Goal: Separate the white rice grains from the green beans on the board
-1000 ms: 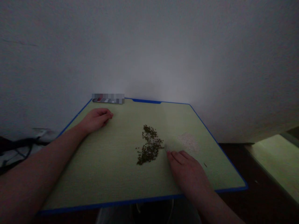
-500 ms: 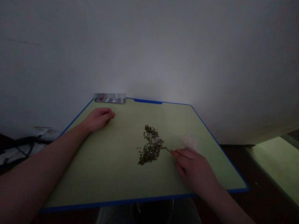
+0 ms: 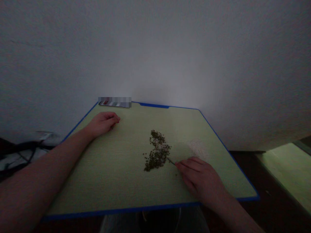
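Note:
A loose, elongated pile of small dark green seeds [image 3: 157, 152] lies in the middle of a pale green board [image 3: 116, 168] with a blue edge. My right hand [image 3: 199, 178] is shut on a thin pointed tool [image 3: 171, 161], perhaps tweezers, and its tip touches the pile's lower right edge. To the right of the seeds is a faint patch of pale fine grains [image 3: 198, 149], just beyond my right fingers. My left hand [image 3: 103, 123] rests curled on the board's far left area, holding nothing and well apart from the seeds.
A blurred phone-like object [image 3: 114, 103] lies at the board's far left edge, and a wall rises behind the board. Dark cables [image 3: 24, 150] lie off the left side. Below the right edge are a dark floor and a pale green surface [image 3: 286, 171].
My right hand has shifted slightly left, bringing the tool's tip from just beside the pile to its edge. My left hand has stayed in place.

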